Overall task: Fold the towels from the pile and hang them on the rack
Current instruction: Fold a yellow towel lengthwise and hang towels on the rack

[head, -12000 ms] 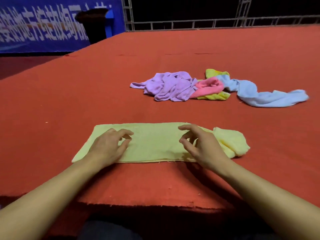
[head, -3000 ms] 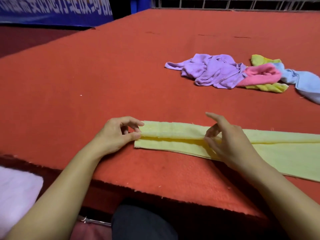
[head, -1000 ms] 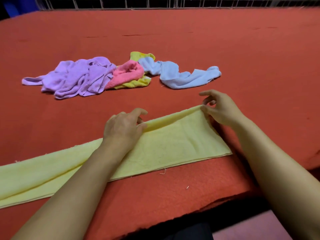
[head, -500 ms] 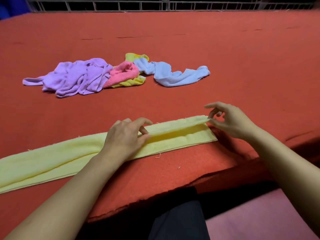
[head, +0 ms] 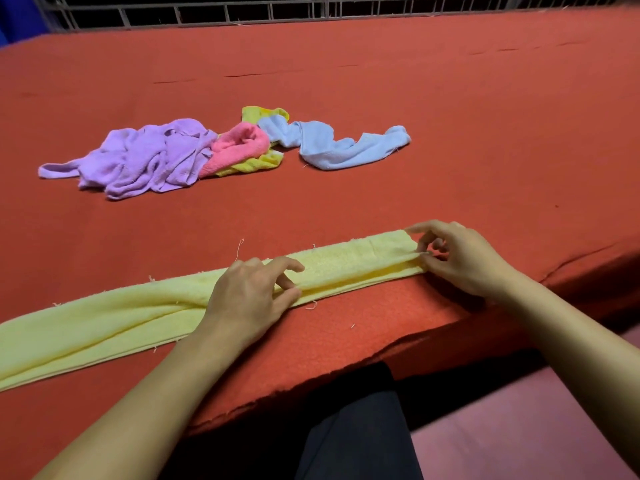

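A long pale yellow towel (head: 114,323) lies folded lengthwise into a narrow strip near the front edge of the red table (head: 450,133). My left hand (head: 249,299) pinches the folded layers near the strip's middle. My right hand (head: 457,258) pinches the towel's right end between thumb and fingertips. Farther back lies the pile: a crumpled purple towel (head: 149,157), a pink towel (head: 239,147) on a bright yellow one (head: 252,164), and a light blue towel (head: 343,147) stretched out to the right. No rack is in view.
A metal railing (head: 277,8) runs along the table's far edge. The table's front edge (head: 346,372) is ragged, with my dark-clothed lap (head: 353,441) below it and a pink surface (head: 519,427) at the lower right.
The far long edge of the yellow towel has been folded over toward me, making the strip narrower. Both hands now pinch the fold, and the view has shifted slightly.
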